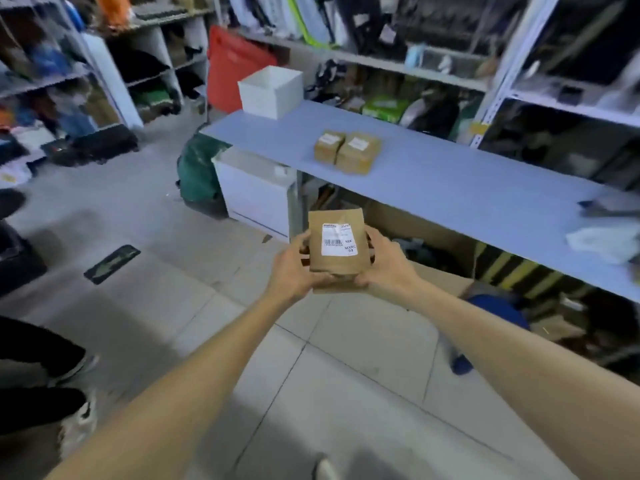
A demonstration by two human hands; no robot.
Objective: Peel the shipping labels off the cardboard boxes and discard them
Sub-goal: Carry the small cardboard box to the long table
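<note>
The left hand point(294, 268) and right hand point(382, 263) clasp a small brown cardboard box point(335, 261), its white shipping label point(339, 239) facing up; two similar labelled boxes point(347, 151) sit at twelve o'clock on the pale blue bench point(467, 188).

open floor point(346, 358) below, table point(450, 188) ahead mostly bare, two boxes point(347, 151), seemingly touching

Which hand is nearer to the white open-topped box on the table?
Left. The left hand grips the held box on the side facing the white box; the right hand grips the far side.
</note>
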